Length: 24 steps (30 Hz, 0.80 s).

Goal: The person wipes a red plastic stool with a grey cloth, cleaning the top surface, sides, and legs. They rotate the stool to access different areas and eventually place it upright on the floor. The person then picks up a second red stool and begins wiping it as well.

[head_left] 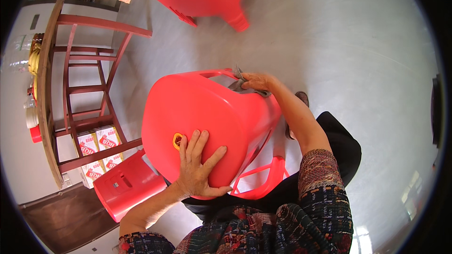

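Red plastic stool is held in front of the torso, mid-view, seat toward the camera. Seat is smooth, glossy, rounded at the corners; a small yellow-edged dark mark is seen near the left fingertips. A cut-out is seen in the side wall.

Left hand is laid on the seat, fingers spread, nothing pinched. Grey cloth is bunched in the right hand, fingers closed on it, at the stool's far side edge.

Further out: second red stool beyond, red plastic piece lower left, wooden table at left, printed cartons beneath.
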### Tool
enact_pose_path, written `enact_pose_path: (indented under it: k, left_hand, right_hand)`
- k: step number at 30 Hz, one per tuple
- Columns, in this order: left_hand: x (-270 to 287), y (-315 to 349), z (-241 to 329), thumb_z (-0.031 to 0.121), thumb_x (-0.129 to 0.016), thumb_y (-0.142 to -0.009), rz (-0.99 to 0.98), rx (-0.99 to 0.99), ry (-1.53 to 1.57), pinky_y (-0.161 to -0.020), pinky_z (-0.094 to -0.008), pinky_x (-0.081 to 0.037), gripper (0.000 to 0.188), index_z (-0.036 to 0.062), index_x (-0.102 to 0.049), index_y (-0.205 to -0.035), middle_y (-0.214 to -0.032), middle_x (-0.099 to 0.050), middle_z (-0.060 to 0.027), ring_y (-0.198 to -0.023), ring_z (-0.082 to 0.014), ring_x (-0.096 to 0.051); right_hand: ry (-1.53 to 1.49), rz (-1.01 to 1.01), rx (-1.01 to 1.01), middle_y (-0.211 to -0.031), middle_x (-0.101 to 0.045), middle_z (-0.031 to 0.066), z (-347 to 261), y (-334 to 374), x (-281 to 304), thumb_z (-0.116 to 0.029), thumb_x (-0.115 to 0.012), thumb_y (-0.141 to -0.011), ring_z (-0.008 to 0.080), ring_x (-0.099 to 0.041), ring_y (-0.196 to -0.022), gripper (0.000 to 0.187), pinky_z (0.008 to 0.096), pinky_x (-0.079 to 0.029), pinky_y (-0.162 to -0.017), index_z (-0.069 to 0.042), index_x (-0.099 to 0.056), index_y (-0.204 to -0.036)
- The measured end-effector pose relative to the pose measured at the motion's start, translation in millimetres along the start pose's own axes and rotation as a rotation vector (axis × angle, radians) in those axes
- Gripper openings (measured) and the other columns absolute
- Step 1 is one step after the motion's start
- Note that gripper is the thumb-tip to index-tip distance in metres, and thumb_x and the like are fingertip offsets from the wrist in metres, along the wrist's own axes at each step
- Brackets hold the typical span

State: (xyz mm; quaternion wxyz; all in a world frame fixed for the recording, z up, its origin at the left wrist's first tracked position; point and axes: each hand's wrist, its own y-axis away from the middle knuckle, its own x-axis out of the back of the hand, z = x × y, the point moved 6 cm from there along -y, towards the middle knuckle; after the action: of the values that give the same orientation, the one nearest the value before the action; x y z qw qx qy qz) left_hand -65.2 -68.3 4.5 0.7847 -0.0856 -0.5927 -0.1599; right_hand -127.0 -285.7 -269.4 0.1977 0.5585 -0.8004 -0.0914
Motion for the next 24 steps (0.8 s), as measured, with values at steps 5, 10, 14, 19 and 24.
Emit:
enact_pose_path:
  k: [5,10,14,19,24]
  left_hand:
    - [1.3,-1.6,5.6,0.066,-0.067,-0.066,0.024,-0.021,-0.042,-0.108,-0.062,-0.015,0.091,0.0115,-0.047,-0.136,-0.147,-0.027,-0.028,-0.136,-0.0457,-0.026]
    - [1.9,1.3,6.9,0.068,-0.064,-0.066,0.033,-0.034,-0.079,-0.108,-0.0625,-0.014,0.094,0.0104,-0.045,-0.138,-0.148,-0.025,-0.0267,-0.138,-0.0453,-0.024]
    - [4.1,1.7,7.2,0.067,-0.065,-0.066,0.031,-0.025,-0.081,-0.109,-0.0623,-0.013,0.094,0.0127,-0.043,-0.14,-0.15,-0.023,-0.025,-0.139,-0.0448,-0.022]
    - [5.2,1.5,7.6,0.065,-0.066,-0.066,0.02,-0.016,-0.094,-0.109,-0.0614,-0.012,0.093,0.0147,-0.043,-0.14,-0.15,-0.022,-0.0237,-0.14,-0.0432,-0.02]
    - [8.1,1.9,7.2,0.064,-0.068,-0.064,0.028,-0.014,-0.082,-0.11,-0.0607,-0.013,0.094,0.016,-0.043,-0.14,-0.15,-0.022,-0.023,-0.14,-0.0423,-0.021]
  right_hand:
    - [0.0,0.104,-0.128,-0.112,-0.058,0.0125,15.4,47.6,-5.7,-0.027,-0.046,-0.086,0.0243,-0.053,-0.104,0.042,0.0339,-0.04,-0.089,-0.003,-0.049,-0.121]
    - [-0.607,0.342,-0.01,-0.119,-0.057,0.0054,9.4,90.8,-28.1,-0.024,-0.044,-0.089,0.0154,-0.05,-0.107,0.044,0.029,-0.039,-0.093,-0.006,-0.05,-0.129]
    - [-0.73,0.44,0.012,-0.095,-0.058,0.0075,-27.0,119.9,-25.2,-0.026,-0.044,-0.09,0.016,-0.052,-0.089,0.032,0.0296,-0.042,-0.078,-0.004,-0.054,-0.111]
    - [-0.274,0.397,0.137,-0.099,-0.058,0.0084,-114.4,112.3,9.0,-0.024,-0.044,-0.09,0.0183,-0.052,-0.092,0.031,0.03,-0.041,-0.082,-0.002,-0.057,-0.107]
    - [-0.15,0.416,0.316,-0.09,-0.057,0.0153,-162.1,61.8,26.9,-0.025,-0.045,-0.09,0.0284,-0.053,-0.085,0.029,0.0361,-0.042,-0.078,0.001,-0.054,-0.096]
